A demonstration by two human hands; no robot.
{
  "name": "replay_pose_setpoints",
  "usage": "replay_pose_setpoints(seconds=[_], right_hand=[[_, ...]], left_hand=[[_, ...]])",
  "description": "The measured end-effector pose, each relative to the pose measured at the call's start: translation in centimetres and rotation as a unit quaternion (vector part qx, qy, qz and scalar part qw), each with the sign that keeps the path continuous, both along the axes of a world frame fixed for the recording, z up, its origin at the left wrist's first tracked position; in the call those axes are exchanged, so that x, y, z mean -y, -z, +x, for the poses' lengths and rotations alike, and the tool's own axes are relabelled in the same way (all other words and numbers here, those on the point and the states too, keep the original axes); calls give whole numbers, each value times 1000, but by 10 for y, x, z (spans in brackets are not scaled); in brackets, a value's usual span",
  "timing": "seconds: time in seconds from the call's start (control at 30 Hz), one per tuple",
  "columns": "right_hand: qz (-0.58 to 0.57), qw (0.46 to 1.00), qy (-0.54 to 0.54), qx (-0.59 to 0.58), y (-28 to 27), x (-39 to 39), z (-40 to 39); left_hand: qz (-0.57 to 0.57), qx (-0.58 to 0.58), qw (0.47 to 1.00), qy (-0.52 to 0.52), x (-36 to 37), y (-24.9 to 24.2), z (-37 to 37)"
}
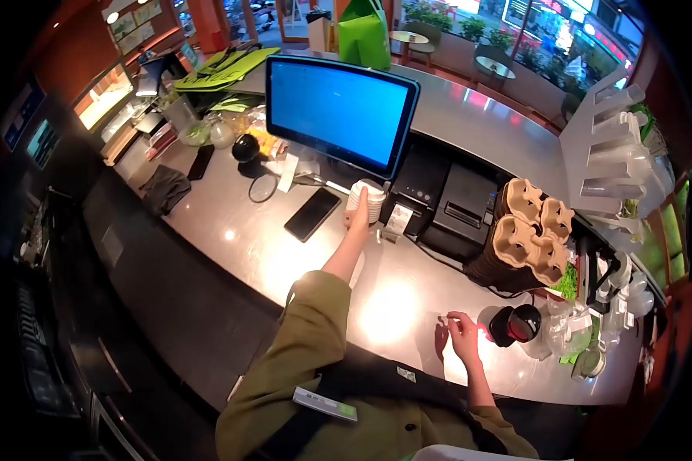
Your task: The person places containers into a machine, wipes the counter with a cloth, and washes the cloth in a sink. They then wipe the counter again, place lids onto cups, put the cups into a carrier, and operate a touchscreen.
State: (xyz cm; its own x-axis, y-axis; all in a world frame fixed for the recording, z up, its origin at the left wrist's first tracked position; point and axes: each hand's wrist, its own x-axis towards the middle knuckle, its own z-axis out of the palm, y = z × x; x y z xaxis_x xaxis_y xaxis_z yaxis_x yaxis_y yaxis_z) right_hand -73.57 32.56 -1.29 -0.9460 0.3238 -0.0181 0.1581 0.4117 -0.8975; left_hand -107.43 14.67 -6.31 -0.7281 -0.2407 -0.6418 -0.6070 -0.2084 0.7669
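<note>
Holding upright paper cup point(369, 201) in left hand point(359, 219) beside monitor point(338, 111).

I counted one paper cup point(367, 201) in my left hand point(359, 220) and one monitor point(338, 114) just behind it. Two phones lay left of that grip: one point(312, 214) near, one point(201, 162) farther. Two printers point(461, 209) stood to its right, then one stack of cup carriers point(532, 230).
</note>
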Motion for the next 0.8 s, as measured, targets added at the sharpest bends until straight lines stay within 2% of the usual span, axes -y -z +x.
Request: replay_pose_setpoints(seconds=[0.03, 0.13, 0.17, 0.2, 0.23, 0.27, 0.3, 0.33, 0.37, 0.4, 0.43, 0.47, 0.53, 0.6, 0.67, 0.7, 0.77, 0.8], right_hand=[[36, 999, -8, -22, 8, 0, -8], [81, 996, -34, -6, -7, 1, -24], [85, 995, -42, -12, -11, -3, -25], [72, 996, -44, -36, -19, -8, -24], [65, 996, -54, -35, -32, -13, -20], [66, 996, -46, -39, -61, -24, -14], [127, 988, -49, -67, -94, -40, -9], [166, 978, -9, -122, -123, -57, -5], [272, 938, 9, -216, -154, -84, -3], [356, 893, 39, -273, -180, -118, -3], [434, 845, 71, -303, -214, -156, 1], [462, 825, 102, -309, -254, -187, 2], [497, 755, 156, -398, -310, -259, -10], [475, 761, 229, -376, -355, -338, -38], [423, 800, 231, -356, -382, -415, -83], [444, 801, 216, -338, -390, -448, -104], [394, 859, 222, -239, -400, -496, -153], [379, 884, 211, -171, -406, -499, -166]], left_hand=[[32, -4, 999, -11, -5, 4, -5], [-4, -30, 999, -28, -13, -15, 5], [18, -76, 995, -57, -16, 1, -2], [47, -82, 992, -82, -15, -3, 3], [0, -27, 996, -82, -10, 13, -4], [99, -111, 989, -13, 4, 61, -5], [209, -159, 965, 23, 13, 65, 2], [313, -184, 931, 40, 29, 43, 28], [362, -213, 906, 47, 43, 11, 56], [373, -252, 892, 50, 56, -21, 85], [274, -310, 910, 21, 53, -70, 129], [232, -355, 905, 24, 47, -97, 151], [280, -473, 828, 112, 26, -131, 172], [326, -481, 791, 190, -6, -155, 178], [346, -503, 745, 270, -52, -198, 178], [352, -506, 745, 255, -81, -214, 174], [455, -478, 723, 203, -143, -257, 165], [476, -485, 692, 241, -171, -282, 157]])
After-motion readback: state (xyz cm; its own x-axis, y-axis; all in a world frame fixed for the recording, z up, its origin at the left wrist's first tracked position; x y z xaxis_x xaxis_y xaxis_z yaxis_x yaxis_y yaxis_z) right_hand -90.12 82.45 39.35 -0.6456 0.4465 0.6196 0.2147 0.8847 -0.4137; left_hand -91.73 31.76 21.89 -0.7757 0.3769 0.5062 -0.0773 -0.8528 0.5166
